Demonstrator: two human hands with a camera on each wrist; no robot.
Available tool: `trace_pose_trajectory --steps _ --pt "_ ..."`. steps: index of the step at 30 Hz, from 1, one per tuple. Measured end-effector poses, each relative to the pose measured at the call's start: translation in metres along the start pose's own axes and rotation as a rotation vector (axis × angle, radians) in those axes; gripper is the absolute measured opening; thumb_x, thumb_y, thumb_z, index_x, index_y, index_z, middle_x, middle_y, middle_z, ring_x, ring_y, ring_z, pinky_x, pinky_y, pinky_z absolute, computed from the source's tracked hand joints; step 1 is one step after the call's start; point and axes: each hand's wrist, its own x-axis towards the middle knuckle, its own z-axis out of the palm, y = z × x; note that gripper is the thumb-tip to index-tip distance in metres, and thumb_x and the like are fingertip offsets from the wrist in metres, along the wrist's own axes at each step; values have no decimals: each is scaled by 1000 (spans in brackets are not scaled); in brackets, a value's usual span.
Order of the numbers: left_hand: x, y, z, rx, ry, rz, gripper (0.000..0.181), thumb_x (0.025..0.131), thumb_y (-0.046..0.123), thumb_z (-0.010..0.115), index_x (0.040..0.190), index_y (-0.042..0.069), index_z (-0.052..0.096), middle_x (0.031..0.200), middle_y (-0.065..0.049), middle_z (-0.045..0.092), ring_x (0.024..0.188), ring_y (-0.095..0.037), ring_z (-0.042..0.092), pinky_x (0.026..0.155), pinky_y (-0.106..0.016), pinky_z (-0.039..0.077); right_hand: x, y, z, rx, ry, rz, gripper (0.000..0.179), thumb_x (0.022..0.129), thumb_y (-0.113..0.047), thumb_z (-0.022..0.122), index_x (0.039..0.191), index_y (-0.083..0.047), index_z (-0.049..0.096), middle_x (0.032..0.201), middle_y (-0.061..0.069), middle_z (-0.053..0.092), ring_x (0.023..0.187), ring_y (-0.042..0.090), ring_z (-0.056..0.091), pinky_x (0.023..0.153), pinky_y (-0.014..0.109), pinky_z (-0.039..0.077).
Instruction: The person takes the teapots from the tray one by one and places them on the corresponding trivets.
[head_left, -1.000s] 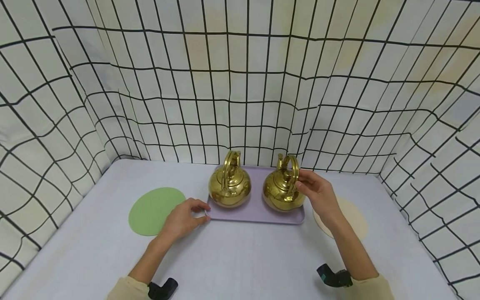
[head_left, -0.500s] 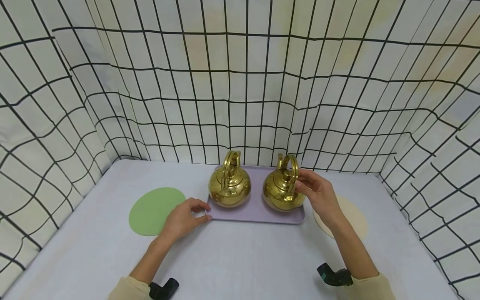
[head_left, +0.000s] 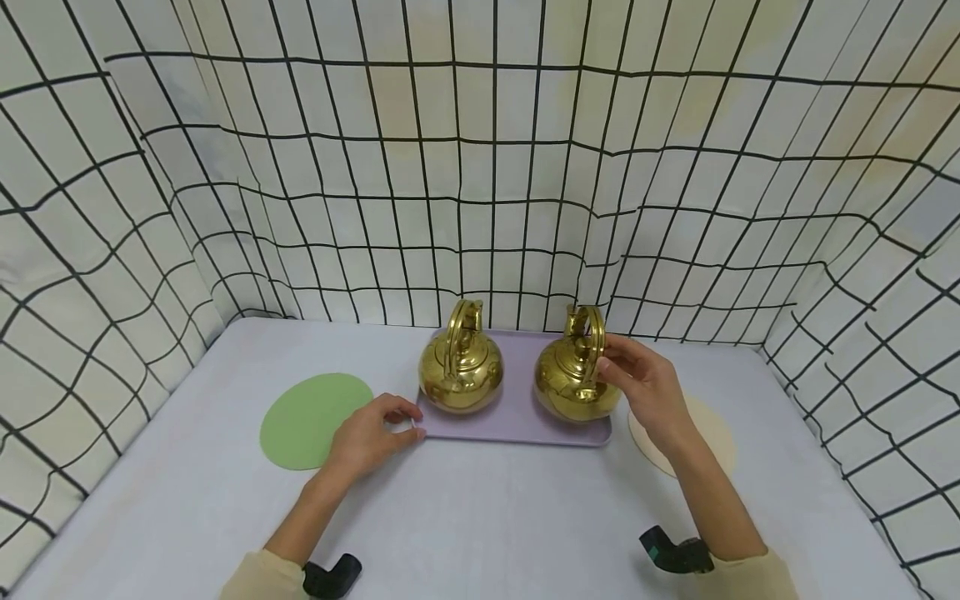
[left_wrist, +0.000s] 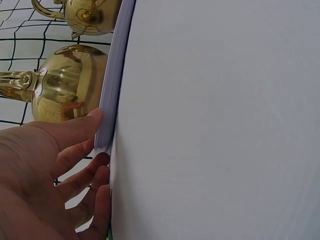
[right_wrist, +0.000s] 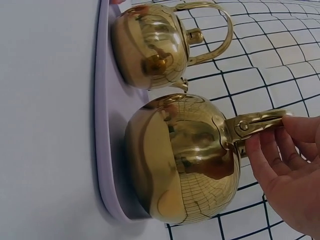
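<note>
Two shiny brass kettles stand side by side over a pale purple tray [head_left: 517, 427]. My right hand [head_left: 651, 396] grips the arched handle of the right kettle [head_left: 567, 390], thumb on one side and fingers on the other. That kettle overlaps the tray's right end in the head view. The left kettle [head_left: 459, 382] sits on the tray, its handle free. At the tray's front left corner, my left hand [head_left: 366, 437] holds the rim, with the thumb [left_wrist: 82, 127] against the front edge and the fingers bent round the end.
A green round mat [head_left: 309, 427] lies on the left, partly behind my left hand. On the right, my right forearm covers part of a cream round mat [head_left: 708, 437]. White walls with a black grid [head_left: 480, 200] enclose the white-covered table [head_left: 495, 517].
The right kettle has shifted slightly to the right with my right hand, and its spout has turned a little. My left hand stays at the tray's corner.
</note>
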Motion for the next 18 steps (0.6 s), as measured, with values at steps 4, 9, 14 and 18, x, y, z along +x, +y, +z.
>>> trace_pose_trajectory --steps 4,9,14,18 --pt "2 0 -2 5 -23 -12 21 87 29 83 106 24 76 117 -3 75 114 -25 68 97 -51 52 -1 -2 -5 -1 5 -19 38 104 -14 64 138 1 61 117 0 71 104 2 70 91 20 59" --pt "3 0 -3 17 -48 -36 21 87 30 84 105 25 76 116 -3 75 114 -25 68 95 -52 51 -4 -5 -11 -8 13 -30 39 104 -14 64 139 2 60 114 -7 72 104 0 70 92 18 58" --pt "4 1 -5 23 -60 -46 21 86 31 84 104 25 76 116 -3 75 114 -25 69 96 -54 51 -6 -8 -18 -15 24 -49 39 104 -13 63 138 5 59 113 -9 73 103 0 70 92 17 58" --pt "5 2 -6 18 -67 -48 21 87 31 84 105 25 75 117 -4 75 114 -26 68 96 -54 51 -8 -10 -24 -17 38 -56 39 104 -12 63 138 5 59 113 -7 73 104 0 71 93 18 58"
